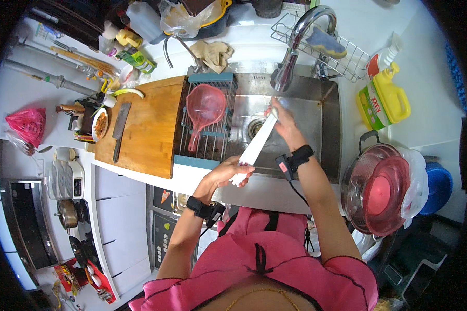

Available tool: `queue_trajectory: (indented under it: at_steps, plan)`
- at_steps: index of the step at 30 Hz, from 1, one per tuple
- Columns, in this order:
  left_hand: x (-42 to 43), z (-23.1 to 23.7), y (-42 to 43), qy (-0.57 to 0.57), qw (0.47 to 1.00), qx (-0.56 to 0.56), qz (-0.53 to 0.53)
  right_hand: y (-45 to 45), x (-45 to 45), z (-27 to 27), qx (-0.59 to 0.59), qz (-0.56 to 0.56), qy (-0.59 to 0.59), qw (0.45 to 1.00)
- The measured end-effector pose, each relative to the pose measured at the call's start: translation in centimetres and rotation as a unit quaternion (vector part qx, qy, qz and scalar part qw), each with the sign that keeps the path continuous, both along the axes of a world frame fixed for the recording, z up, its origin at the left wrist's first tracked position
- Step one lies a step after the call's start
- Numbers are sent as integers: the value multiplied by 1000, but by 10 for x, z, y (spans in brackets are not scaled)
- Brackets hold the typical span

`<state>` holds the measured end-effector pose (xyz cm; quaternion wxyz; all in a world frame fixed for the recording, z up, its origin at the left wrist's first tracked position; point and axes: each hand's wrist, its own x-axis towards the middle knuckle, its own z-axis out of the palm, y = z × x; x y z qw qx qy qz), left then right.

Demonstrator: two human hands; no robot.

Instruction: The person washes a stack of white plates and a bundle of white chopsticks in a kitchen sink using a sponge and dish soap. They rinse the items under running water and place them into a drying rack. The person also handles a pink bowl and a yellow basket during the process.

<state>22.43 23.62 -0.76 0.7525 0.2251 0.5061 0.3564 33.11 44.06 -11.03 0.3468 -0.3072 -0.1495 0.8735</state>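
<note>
A long white tapered object [258, 142], perhaps a vegetable stalk, slants across the front of the stainless-steel sink [303, 136]. Its lower, frayed-looking end is in my left hand [229, 171], over the sink's front edge. My right hand [284, 118] grips the upper end below the pull-out faucet head [283, 74]; small red and pale bits show at those fingers. The drain [257, 126] lies partly behind the white object. Left of it, a pink plastic ladle [206, 105] rests in a drying rack [204, 161] set over the sink.
On the left, a cleaver [121, 130] lies on a wooden cutting board [148, 128], beside a plate of food [100, 124]. At right stand a yellow detergent jug [385, 99] and nested basins [381, 190]. Behind the sink are a wire basket [352, 62] with a sponge and a crumpled cloth [212, 54].
</note>
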Motion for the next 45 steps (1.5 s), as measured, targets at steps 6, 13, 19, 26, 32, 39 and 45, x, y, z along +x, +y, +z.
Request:
queue_trajectory:
  at_steps: [6,13,19,26,32,39,45]
  plan:
    - [0,-25,36,81,994,-6,70,-76,-20,34,32,111,-69,991]
    - [-4,9,11,-78,996,-28,21,-10,-1,31,-15,21,-22,999]
    - [-1,-13,40,-79,991,15,105,-74,-18,61,-6,126,-35,991]
    - [-3,2,12,-90,995,-42,21,-11,4,18,13,61,1,998]
    - [23,-36,40,837,504,138,-161,-77,-30,21,3,124,-118,985]
    - [37,-2,30,798,558,113,-198,-25,-23,-4,-68,42,-55,995]
    - [25,6,16,690,696,96,-178,-5,0,22,-30,-10,-67,997]
